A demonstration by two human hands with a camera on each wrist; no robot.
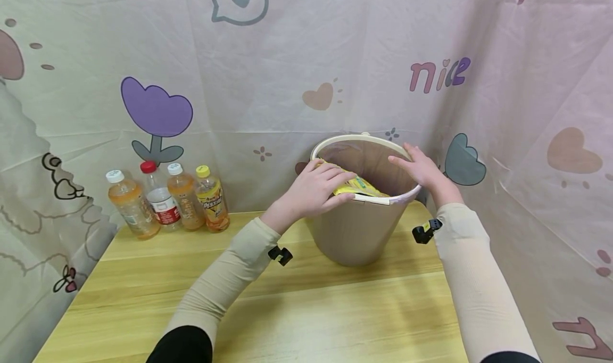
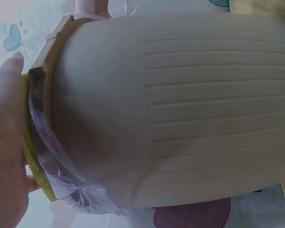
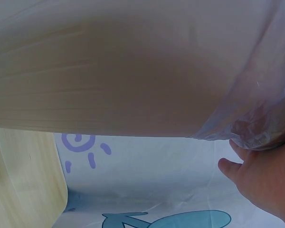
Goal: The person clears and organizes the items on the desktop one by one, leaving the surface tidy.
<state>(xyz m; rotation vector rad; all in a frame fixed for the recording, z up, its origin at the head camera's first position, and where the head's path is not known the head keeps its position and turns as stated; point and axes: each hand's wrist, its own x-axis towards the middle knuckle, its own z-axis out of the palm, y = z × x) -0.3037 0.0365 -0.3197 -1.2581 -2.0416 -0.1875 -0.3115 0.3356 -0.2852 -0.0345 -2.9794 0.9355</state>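
Note:
A beige bin (image 1: 351,235) with a cream rim stands on the table, a clear plastic liner (image 2: 92,197) folded over its edge. In its mouth lies a yellow packet (image 1: 361,187), partly covered by my left hand (image 1: 318,188). The fingers of that hand spread across the packet, and the thumb points along the front rim. In the left wrist view, the packet shows as a thin strip beside the rim. At the bin's right side, my right hand (image 1: 423,171) reaches the rim with fingers apart. In the right wrist view, its fingers are right at the liner.
Several bottles stand at the table's back left: an orange drink with a white cap (image 1: 131,206), a red-capped one (image 1: 162,198), another white-capped one (image 1: 185,198) and a yellow-capped one (image 1: 212,200). A printed curtain (image 1: 268,86) hangs behind the wooden table (image 1: 335,320).

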